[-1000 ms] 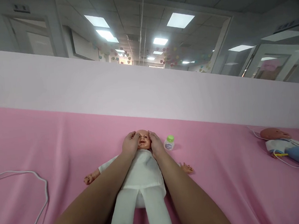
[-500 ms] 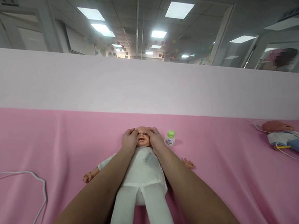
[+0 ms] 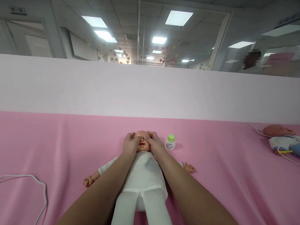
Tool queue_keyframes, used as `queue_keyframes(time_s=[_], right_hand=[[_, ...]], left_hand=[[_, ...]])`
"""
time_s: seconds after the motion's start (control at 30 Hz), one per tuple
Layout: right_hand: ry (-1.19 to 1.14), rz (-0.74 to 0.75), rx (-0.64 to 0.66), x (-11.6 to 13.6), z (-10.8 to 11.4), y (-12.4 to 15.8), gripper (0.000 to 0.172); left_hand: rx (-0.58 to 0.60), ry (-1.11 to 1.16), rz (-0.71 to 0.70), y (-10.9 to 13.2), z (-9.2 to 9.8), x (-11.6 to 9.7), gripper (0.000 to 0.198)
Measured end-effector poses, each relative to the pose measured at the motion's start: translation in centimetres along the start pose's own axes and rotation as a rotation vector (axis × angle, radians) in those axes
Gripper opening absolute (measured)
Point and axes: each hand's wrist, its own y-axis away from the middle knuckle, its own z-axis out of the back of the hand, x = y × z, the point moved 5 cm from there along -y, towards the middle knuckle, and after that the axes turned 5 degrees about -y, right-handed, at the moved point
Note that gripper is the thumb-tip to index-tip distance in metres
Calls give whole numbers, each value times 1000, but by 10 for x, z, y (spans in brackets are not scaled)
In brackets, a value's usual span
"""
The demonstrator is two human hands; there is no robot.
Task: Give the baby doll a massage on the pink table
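Note:
A baby doll (image 3: 144, 172) in white clothes lies on its back on the pink sheet (image 3: 224, 176), head away from me. My left hand (image 3: 131, 146) cups the left side of its head and my right hand (image 3: 155, 144) cups the right side. Both thumbs meet over the upper face, across the eyes and nose; the mouth stays visible below them. The doll's bare arms stretch out to both sides.
A small white bottle with a green cap (image 3: 170, 143) stands just right of the doll's head. A second doll (image 3: 289, 141) in white and blue with a thin cord lies at the far right. A white cable (image 3: 31, 196) loops at the left. A pale partition (image 3: 148, 88) runs behind.
My thumbs have slid inward from the doll's cheeks and temples to meet over its eyes and nose. The doll itself has not moved.

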Motion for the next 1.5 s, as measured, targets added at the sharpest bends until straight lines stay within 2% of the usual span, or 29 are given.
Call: queue_keyframes(time_s=[0.1,0.3,0.6,0.97,1.2,1.33,1.5], right_hand=[[-73,-36,20,1,-2,2,58],[-55,-19,-55,0,0,-3,54],[-186,-43,-99,-18,10,-16,39],[-310,-104,-42,-13,7,-7,49],[-247,-70,36,-4,2,-2,59],[-214,-67,5,-2,1,-2,62],[-165,-20,-71,-5,3,-6,54]], left_hand=[[8,13,16,2,0,0,51],[3,48,10,2,-1,-1,47],[3,158,74,-1,-4,2,27],[6,205,91,-1,-1,4,30],[25,118,31,4,0,0,47],[17,94,31,3,1,1,46],[-11,3,-1,-1,0,2,39]])
